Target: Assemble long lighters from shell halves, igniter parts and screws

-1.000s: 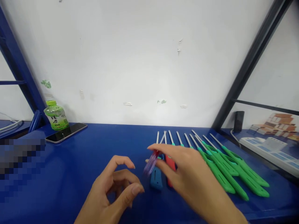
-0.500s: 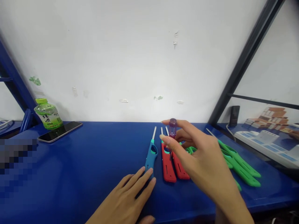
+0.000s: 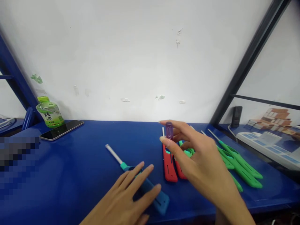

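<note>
My left hand (image 3: pixel 125 193) lies over a blue gas lighter (image 3: pixel 162 201) with its fingers stretched out and apart. The lighter slants, its metal nozzle pointing to the far left, and my fingers cover part of its middle. Between thumb and fingertips, my right hand (image 3: pixel 199 153) holds a small screwdriver (image 3: pixel 169 130) with a clear purple handle, upright, its thin shaft down. Below it, a red lighter (image 3: pixel 170 168) rests on the table with another red lighter (image 3: pixel 179 170) beside it, partly hidden by my right hand. Several green lighters (image 3: pixel 245 168) lie to the right.
On the blue table (image 3: pixel 93 162), a phone (image 3: pixel 62 129) lies at the back left before a green-capped bottle (image 3: pixel 49 112). A white wall (image 3: pixel 131 62) rises behind. Past a dark slanted post (image 3: pixel 246 62) sit a white power strip (image 3: pixel 269 147) and stacked boxes (image 3: pixel 272 117).
The blue lighter has turned, its nozzle swinging left and its handle end moving right and nearer. My left fingers have spread further apart. My right hand and the screwdriver have shifted slightly left.
</note>
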Demonstrator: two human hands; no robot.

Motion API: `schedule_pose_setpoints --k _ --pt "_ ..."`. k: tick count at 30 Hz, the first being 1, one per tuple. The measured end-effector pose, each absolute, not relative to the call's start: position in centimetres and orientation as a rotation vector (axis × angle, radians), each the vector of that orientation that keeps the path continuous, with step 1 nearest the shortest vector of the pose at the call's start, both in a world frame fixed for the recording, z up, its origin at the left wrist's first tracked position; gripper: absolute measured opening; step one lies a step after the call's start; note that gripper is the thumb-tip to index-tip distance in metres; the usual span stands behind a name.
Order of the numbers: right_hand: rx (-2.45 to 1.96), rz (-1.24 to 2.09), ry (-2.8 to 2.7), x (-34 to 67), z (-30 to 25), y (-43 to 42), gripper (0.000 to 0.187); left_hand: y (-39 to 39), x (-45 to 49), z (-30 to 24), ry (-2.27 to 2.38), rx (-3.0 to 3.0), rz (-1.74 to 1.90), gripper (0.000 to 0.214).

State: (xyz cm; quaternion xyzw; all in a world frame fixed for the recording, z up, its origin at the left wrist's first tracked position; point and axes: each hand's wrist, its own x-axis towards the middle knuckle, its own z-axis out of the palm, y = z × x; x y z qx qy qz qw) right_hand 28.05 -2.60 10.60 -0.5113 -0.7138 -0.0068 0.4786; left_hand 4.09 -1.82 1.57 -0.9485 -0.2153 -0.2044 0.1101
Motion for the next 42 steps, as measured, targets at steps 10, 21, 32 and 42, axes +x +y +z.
schedule_pose_setpoints --k 10,21,32,42 --pt "-1.295 0.241 -1.793 27.5 10.7 -2.1 0.027 2.9 2.6 0.6 -1.104 -2.934 -0.698 0.032" --pt "-1.259 0.514 -1.889 27.0 9.0 -0.1 0.022 3.1 2.6 0.8 -1.05 -3.04 -0.766 0.026" --pt "-1.243 0.572 -1.908 26.5 9.0 0.0 0.022 3.1 2.9 0.8 -1.098 -3.08 -0.734 0.027" --pt "-1.212 0.589 -1.945 26.4 9.0 -0.1 0.02 3.0 2.8 1.0 -1.107 -3.091 -0.707 0.025"
